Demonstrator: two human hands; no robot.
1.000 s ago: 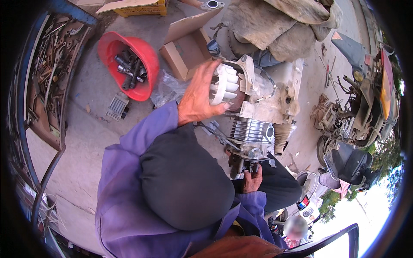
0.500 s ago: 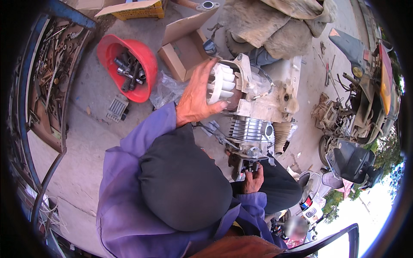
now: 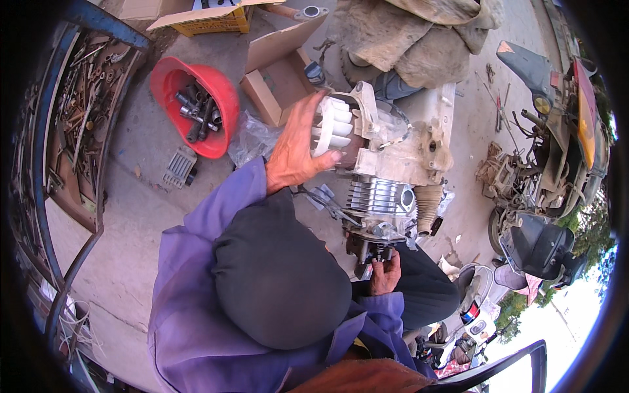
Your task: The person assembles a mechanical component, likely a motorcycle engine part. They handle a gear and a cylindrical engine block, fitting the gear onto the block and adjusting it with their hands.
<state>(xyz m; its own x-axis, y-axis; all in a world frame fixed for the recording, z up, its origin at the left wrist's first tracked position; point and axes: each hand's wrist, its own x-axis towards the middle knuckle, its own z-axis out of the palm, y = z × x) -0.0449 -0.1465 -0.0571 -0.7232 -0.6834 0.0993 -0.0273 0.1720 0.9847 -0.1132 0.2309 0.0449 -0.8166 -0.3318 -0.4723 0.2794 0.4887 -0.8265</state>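
Observation:
My left hand (image 3: 295,149) wraps around the rim of a white finned cooling fan (image 3: 335,124) on the side of a scooter engine (image 3: 403,154). The thumb lies on the near side and the fingers reach over the far side. Below the engine's dusty case sits the shiny finned cylinder (image 3: 380,196), with the cylinder head (image 3: 377,232) nearest to me. My right hand (image 3: 384,275) is closed at the dark parts on the near end of the head, fingertips pressed together there. What exactly those fingers pinch is too small to make out.
A red helmet (image 3: 226,108) holds several sockets. Beside it lie a finned metal part (image 3: 179,167), a plastic bag (image 3: 254,139) and an open cardboard box (image 3: 278,85). A tool tray (image 3: 82,124) is at left. A partly stripped scooter (image 3: 553,157) stands at right.
The view has shifted slightly. Both hands keep the same places, the left on the fan and the right at the cylinder head.

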